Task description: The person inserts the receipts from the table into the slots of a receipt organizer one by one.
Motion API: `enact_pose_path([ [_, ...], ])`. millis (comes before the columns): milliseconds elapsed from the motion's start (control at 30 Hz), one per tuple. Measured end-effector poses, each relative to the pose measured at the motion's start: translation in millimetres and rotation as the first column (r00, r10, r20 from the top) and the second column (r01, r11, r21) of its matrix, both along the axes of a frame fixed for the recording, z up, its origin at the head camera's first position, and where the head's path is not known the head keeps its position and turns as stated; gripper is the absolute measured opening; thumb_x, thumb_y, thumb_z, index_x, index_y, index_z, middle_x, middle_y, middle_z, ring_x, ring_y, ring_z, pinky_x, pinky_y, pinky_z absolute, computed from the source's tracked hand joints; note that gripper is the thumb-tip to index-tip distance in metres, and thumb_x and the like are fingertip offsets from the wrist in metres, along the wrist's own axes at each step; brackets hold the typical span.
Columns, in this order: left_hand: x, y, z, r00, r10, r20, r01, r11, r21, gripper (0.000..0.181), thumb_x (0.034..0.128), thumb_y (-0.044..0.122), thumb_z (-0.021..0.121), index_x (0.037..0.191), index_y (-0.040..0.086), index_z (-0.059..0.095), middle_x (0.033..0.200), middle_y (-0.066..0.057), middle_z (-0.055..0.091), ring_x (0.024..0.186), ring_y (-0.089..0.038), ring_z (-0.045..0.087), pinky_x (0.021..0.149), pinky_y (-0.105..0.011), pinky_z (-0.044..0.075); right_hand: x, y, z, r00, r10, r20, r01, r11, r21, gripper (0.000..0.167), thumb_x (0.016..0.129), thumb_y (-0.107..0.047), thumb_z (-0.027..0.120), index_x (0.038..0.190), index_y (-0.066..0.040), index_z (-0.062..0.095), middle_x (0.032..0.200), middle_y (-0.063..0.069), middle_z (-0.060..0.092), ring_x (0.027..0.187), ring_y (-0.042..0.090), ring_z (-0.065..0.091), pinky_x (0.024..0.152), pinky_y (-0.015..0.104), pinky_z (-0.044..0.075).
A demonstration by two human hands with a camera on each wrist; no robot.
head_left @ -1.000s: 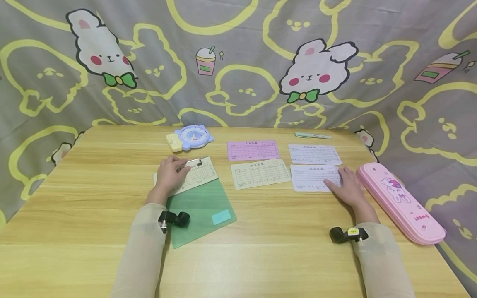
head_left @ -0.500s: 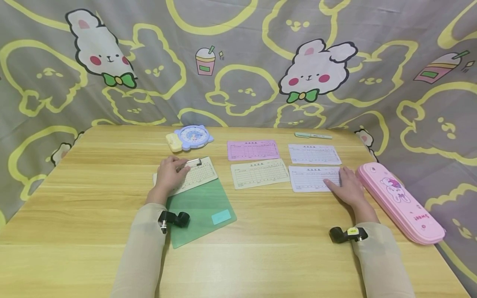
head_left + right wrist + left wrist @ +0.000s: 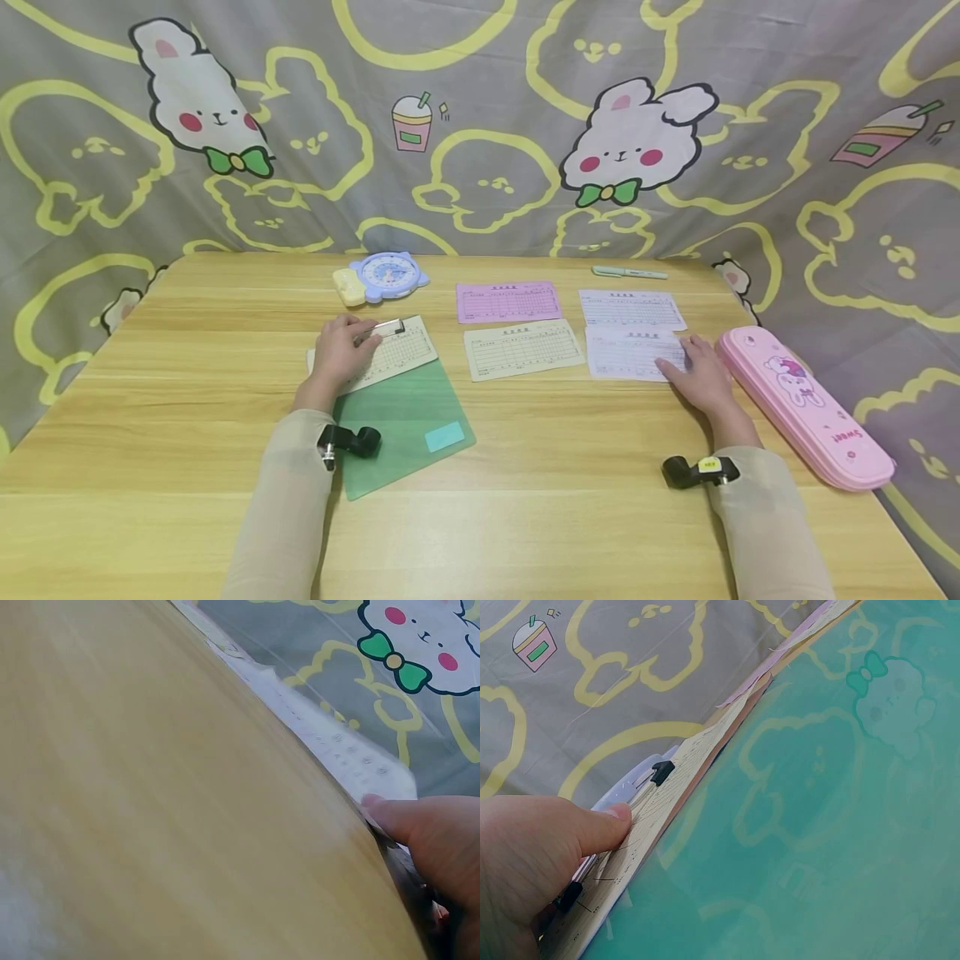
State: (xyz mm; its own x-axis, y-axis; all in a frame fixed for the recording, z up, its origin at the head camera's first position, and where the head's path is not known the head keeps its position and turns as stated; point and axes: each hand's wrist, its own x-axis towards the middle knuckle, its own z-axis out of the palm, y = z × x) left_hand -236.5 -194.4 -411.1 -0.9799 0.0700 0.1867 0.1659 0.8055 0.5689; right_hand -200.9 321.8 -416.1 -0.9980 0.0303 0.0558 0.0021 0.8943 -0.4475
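so, left hand (image 3: 341,354) grips the wire clip (image 3: 390,327) on a glossy green plastic board (image 3: 397,433), cream gridded paper (image 3: 408,350) under the clip. right hand (image 3: 702,379) pinches the right end of a thin white slip (image 3: 632,353), near the rounded pink case (image 3: 810,408). left wrist view adds 2 black clip ends (image 3: 662,772), curtain (image 3: 667,667) mirrored in the board. right wrist view: slip curves up off the wood-grain table (image 3: 187,810).

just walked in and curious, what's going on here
A person's left hand grips the clip of a green board with a cream slip on it. Their right hand pinches the right end of the nearer white slip. Another white slip, a pink slip and a second cream slip lie on the table, with the pencil case to the right.
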Motion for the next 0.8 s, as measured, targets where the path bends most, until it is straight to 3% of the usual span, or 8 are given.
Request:
enact_pose_path([
  [500, -0.3, 0.1, 0.1, 1.0, 0.006, 0.006, -0.006, 1.0, -0.007, 0.036, 0.085, 0.023, 0.054, 0.115, 0.003, 0.055, 0.103, -0.015, 0.045, 0.098, -0.033, 0.037, 0.081, -0.046, 0.026, 2.8, -1.4, -0.1, 0.987, -0.104, -0.126, 0.08, 0.98, -0.18, 0.037, 0.086, -0.018, 0.05, 0.106, 0.014, 0.05, 0.122, 0.033, 0.033, 0.113, 0.047, 0.027, 0.093, 0.051, 0.017],
  [800, 0.1, 0.6, 0.3, 1.0, -0.001, 0.002, 0.001, 1.0, -0.005, 0.036, 0.0848, 0.023, 0.054, 0.115, 0.002, 0.055, 0.103, -0.015, 0.046, 0.097, -0.034, 0.037, 0.081, -0.046, 0.026, 1.6, -2.9, -1.2, 0.968, -0.081, -0.238, 0.035, 0.981, -0.192, 0.015, 0.081, -0.004, 0.054, 0.089, 0.007, 0.059, 0.115, 0.03, 0.042, 0.108, 0.046, 0.035, 0.091, 0.051, 0.021],
])
